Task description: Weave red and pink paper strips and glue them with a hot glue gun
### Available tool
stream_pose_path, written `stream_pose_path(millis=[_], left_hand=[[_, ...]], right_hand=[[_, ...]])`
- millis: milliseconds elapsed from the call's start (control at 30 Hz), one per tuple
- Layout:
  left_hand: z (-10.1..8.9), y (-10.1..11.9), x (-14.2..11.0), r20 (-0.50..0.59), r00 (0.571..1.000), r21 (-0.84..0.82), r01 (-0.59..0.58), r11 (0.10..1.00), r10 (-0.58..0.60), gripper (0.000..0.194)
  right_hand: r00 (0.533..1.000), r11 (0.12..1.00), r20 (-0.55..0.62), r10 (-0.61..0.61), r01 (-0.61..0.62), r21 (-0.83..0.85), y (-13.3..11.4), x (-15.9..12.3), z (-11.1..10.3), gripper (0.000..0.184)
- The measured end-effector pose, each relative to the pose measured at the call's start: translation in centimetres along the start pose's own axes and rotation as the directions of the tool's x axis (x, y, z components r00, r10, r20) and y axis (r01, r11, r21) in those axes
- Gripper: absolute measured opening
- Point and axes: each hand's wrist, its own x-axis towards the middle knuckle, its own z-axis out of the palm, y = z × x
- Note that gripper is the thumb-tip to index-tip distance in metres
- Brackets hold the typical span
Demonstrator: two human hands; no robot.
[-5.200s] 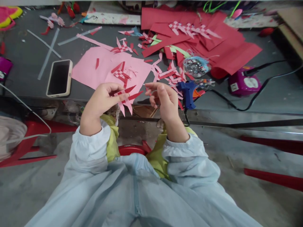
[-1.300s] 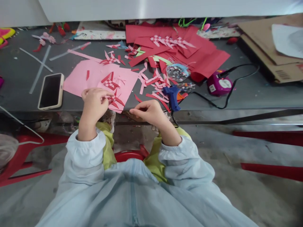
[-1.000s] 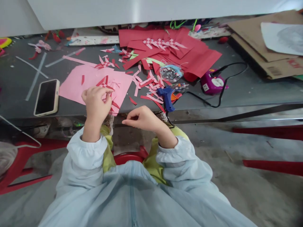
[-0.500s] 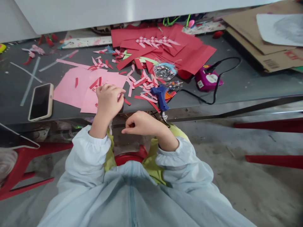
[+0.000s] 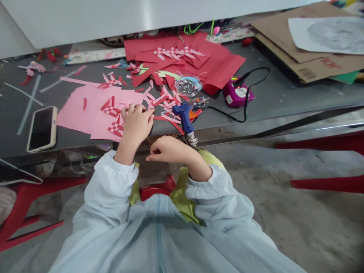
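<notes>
Here's your left hand, loosely spread, fingers bent over the right side of the pink paper. Just left of it, the checkered woven paper piece lies on that sheet. Your right hand curls before the tabletop, below the glue gun; whether it pinches anything, you can't tell.

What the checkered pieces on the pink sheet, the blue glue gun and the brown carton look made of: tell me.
Checkered pieces: likely matte paper; flat interlaced strips with crisp cut edges.
Blue glue gun: probably hard plastic; evenly coloured, moulded-looking body. Exact finish unclear.
Brown carton: apparently dull cardboard; plain brown faces, printed barcode.
</notes>
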Motion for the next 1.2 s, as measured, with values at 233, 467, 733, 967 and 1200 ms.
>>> stream_pose_path(millis=[233, 467, 733, 967, 1200], left_hand=[[-0.2, 0.3, 0.1, 0.023, 1.0, 0.02, 0.019, 1.0, -0.019, 0.033], [-0.1, -0.1, 0.2, -0.008, 0.999, -0.022, 0.034, 0.999, -0.034, 0.034], [-0.3, -1.1, -0.1, -0.156, 0.983, -0.28, 0.047, 0.959, -0.094, 0.033], [-0.7, -2.5, -0.9, -0.101, 0.989, -0.89, -0.043, 0.453, -0.105, 0.028], [-1.8, -2.4, -1.9, -0.022, 0.999, -0.969, -0.012, 0.248, -0.039, 0.02]], right_hand=[[1.0, 1.0, -0.021, 0.02, -0.02, 0.004, 0.2, -0.4, -0.2, 0.037], [0.997, 0.998, -0.07, 0.042, -0.039, 0.042, 0.4, -0.4, -0.6, 0.039], [0.946, 0.939, -0.319, 0.061, 0.055, 0.34, 0.7, -0.4, -0.5, 0.036], [0.724, 0.806, -0.608, 0.325, 0.125, 0.579, 0.4, 0.5, 0.1, 0.028], [0.625, 0.584, -0.644, 0.442, 0.345, 0.735, 0.9, 1.5, -0.3, 0.053]])
